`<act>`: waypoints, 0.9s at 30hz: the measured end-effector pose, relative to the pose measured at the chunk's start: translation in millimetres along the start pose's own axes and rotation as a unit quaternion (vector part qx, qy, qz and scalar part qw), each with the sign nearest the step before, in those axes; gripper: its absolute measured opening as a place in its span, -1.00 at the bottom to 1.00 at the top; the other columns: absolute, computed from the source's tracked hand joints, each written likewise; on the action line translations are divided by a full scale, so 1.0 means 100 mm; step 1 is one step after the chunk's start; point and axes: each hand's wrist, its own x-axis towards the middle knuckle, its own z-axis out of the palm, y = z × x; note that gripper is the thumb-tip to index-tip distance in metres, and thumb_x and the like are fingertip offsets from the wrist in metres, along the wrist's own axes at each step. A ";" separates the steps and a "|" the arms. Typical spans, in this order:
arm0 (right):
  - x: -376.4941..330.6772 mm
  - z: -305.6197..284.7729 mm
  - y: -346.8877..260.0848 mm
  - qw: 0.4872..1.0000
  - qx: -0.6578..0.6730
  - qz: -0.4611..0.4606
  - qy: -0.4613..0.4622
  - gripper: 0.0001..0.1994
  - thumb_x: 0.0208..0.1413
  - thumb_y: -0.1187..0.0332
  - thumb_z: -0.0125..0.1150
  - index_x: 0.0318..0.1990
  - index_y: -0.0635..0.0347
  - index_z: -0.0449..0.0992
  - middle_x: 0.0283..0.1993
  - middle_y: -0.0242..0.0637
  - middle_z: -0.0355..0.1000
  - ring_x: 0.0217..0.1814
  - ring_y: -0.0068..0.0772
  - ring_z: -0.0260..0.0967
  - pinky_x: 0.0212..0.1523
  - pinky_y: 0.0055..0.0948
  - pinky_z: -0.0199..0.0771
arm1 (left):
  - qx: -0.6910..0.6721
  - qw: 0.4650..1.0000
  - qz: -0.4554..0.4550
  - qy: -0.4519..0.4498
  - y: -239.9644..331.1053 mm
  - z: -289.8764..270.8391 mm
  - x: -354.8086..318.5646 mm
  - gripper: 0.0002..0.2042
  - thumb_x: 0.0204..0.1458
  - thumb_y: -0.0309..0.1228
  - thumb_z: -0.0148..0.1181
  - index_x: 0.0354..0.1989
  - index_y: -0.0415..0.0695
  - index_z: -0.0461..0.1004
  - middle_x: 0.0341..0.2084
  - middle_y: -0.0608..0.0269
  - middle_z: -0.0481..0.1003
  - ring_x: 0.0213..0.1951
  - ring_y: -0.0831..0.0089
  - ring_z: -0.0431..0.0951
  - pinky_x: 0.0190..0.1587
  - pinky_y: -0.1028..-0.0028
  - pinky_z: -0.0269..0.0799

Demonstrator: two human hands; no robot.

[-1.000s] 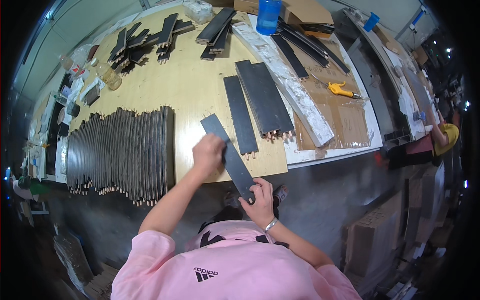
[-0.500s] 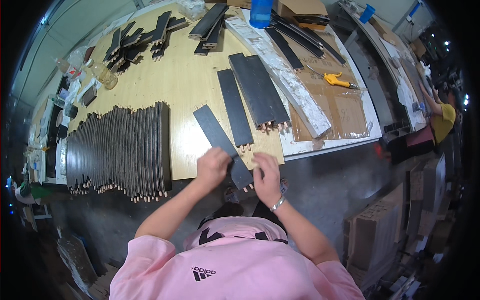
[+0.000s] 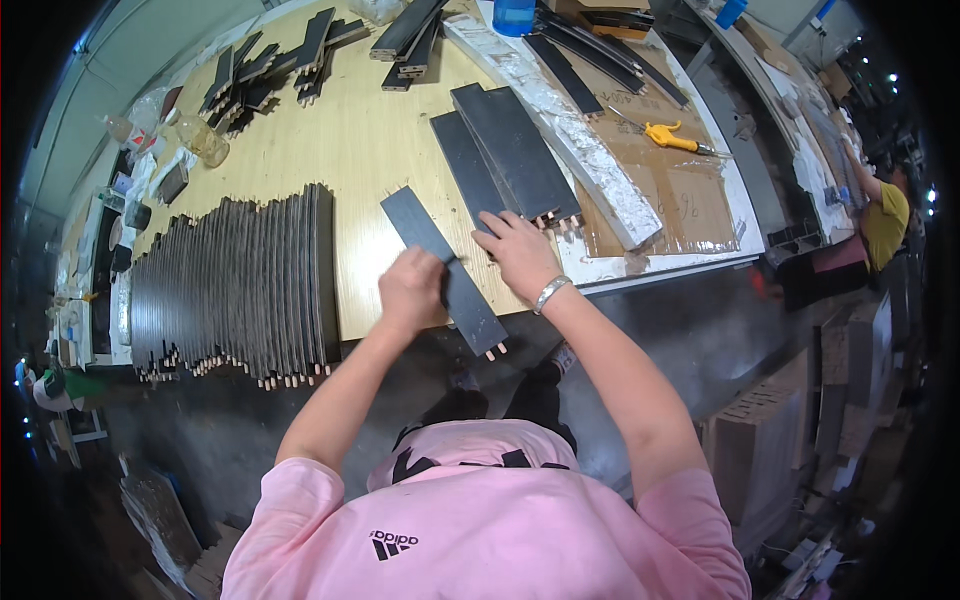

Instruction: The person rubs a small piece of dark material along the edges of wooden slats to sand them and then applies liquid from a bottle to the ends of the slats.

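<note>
My left hand is closed around the long edge of a dark slat with pale dowel pegs at its near end. This slat slants over the table's front edge. My right hand has its fingers stretched over the near end of a second dark slat, hiding its pegs. Right beside that one lies a group of dark slats, with pegs pointing toward me. A long row of slats stands on edge at the left, packed side by side, pegs at the near ends.
Loose slats are heaped at the far left, with others at the far middle. A white foam strip, a yellow air blow gun and cardboard lie at the right. A person in yellow works farther right.
My right hand has moved from beside the near end of the held slat, up and away from me, onto the second slat. My left hand keeps its grip. The whole view has shifted slightly.
</note>
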 end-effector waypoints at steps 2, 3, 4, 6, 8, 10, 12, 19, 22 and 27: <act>-0.10 -0.03 0.02 0.997 0.045 0.035 0.056 -0.68 -0.05 0.58 0.15 -0.09 0.18 0.55 0.15 -0.24 0.44 0.20 -0.17 0.34 0.16 -0.25 0.39 | -0.053 0.996 0.060 -0.049 0.22 0.00 -0.26 -0.87 -0.22 -0.52 0.32 -0.54 -0.09 0.45 -0.55 0.19 0.37 -0.44 0.19 0.49 -0.44 0.25 0.43; -0.18 -0.07 0.01 0.990 0.088 0.049 0.095 -0.69 -0.03 0.61 0.12 -0.08 0.23 0.54 0.08 -0.19 0.46 0.15 -0.09 0.37 0.11 -0.23 0.44 | -0.079 0.992 0.073 -0.072 0.35 -0.04 -0.35 -0.86 -0.23 -0.52 0.33 -0.55 -0.09 0.45 -0.55 0.19 0.37 -0.44 0.19 0.49 -0.45 0.24 0.43; -0.28 -0.14 -0.04 0.991 0.090 0.047 0.092 -0.69 -0.03 0.61 0.12 -0.08 0.23 0.54 0.08 -0.19 0.46 0.15 -0.09 0.37 0.11 -0.23 0.44 | -0.104 0.987 0.083 -0.095 0.43 -0.09 -0.40 -0.86 -0.24 -0.51 0.33 -0.55 -0.10 0.45 -0.56 0.20 0.37 -0.44 0.20 0.50 -0.45 0.23 0.43; -0.53 -0.27 -0.18 0.959 0.188 0.154 0.144 -0.68 0.01 0.66 0.07 -0.06 0.27 0.52 0.00 -0.14 0.47 0.04 0.00 0.42 0.04 -0.24 0.47 | -0.108 0.987 0.077 -0.093 0.34 -0.04 -0.34 -0.87 -0.23 -0.51 0.33 -0.55 -0.10 0.46 -0.57 0.20 0.37 -0.44 0.20 0.50 -0.46 0.23 0.43; -0.82 -0.24 -0.30 0.944 0.220 0.189 0.155 -0.71 0.03 0.67 0.05 -0.08 0.29 0.53 -0.05 -0.12 0.48 -0.03 -0.01 0.45 -0.02 -0.26 0.49 | -0.057 0.998 -0.004 -0.011 0.09 0.04 -0.15 -0.87 -0.23 -0.51 0.34 -0.55 -0.10 0.46 -0.57 0.20 0.37 -0.44 0.20 0.50 -0.45 0.23 0.42; -1.09 -0.19 -0.40 0.926 0.250 0.227 0.167 -0.73 0.04 0.69 0.04 -0.10 0.32 0.53 -0.09 -0.11 0.48 -0.11 -0.02 0.49 -0.08 -0.29 0.51 | -0.041 0.999 -0.026 -0.006 0.07 0.02 -0.07 -0.90 -0.20 -0.52 0.29 -0.54 -0.10 0.47 -0.56 0.18 0.37 -0.45 0.18 0.49 -0.46 0.21 0.41; -1.32 -0.11 -0.46 0.849 0.348 0.362 0.164 -0.78 0.10 0.71 0.01 -0.15 0.38 0.54 -0.14 -0.17 0.46 -0.17 -0.35 0.51 -0.14 -0.48 0.50 | -0.065 0.996 0.050 -0.028 0.24 0.02 -0.23 -0.92 -0.18 -0.54 0.24 -0.54 -0.10 0.46 -0.56 0.15 0.37 -0.47 0.15 0.47 -0.47 0.19 0.39; -1.53 0.04 -0.52 0.802 0.383 0.429 0.161 -0.77 0.10 0.73 0.00 -0.15 0.40 0.53 -0.13 -0.24 0.43 -0.20 -0.49 0.50 -0.17 -0.57 0.48 | -0.170 0.974 0.109 -0.108 0.69 -0.13 -0.63 -0.90 -0.24 -0.52 0.35 -0.55 -0.09 0.52 -0.59 0.20 0.40 -0.51 0.21 0.48 -0.51 0.25 0.38; -1.46 0.06 -0.60 0.783 0.405 0.421 0.216 -0.79 0.05 0.73 0.07 -0.20 0.37 0.56 -0.19 -0.20 0.49 -0.30 -0.42 0.53 -0.28 -0.52 0.48 | -0.098 0.994 0.019 -0.052 0.35 -0.11 -0.17 -0.91 -0.13 -0.51 0.37 -0.52 -0.16 0.54 -0.60 0.12 0.42 -0.52 0.09 0.48 -0.46 0.22 0.38; -1.30 0.14 -0.71 0.767 0.452 0.402 0.216 -0.79 0.06 0.73 0.05 -0.17 0.39 0.54 -0.16 -0.20 0.47 -0.32 -0.42 0.54 -0.27 -0.53 0.50 | -0.083 0.993 0.052 -0.069 0.23 -0.07 -0.21 -0.93 -0.13 -0.50 0.29 -0.56 -0.12 0.51 -0.58 0.16 0.41 -0.48 0.14 0.49 -0.45 0.20 0.42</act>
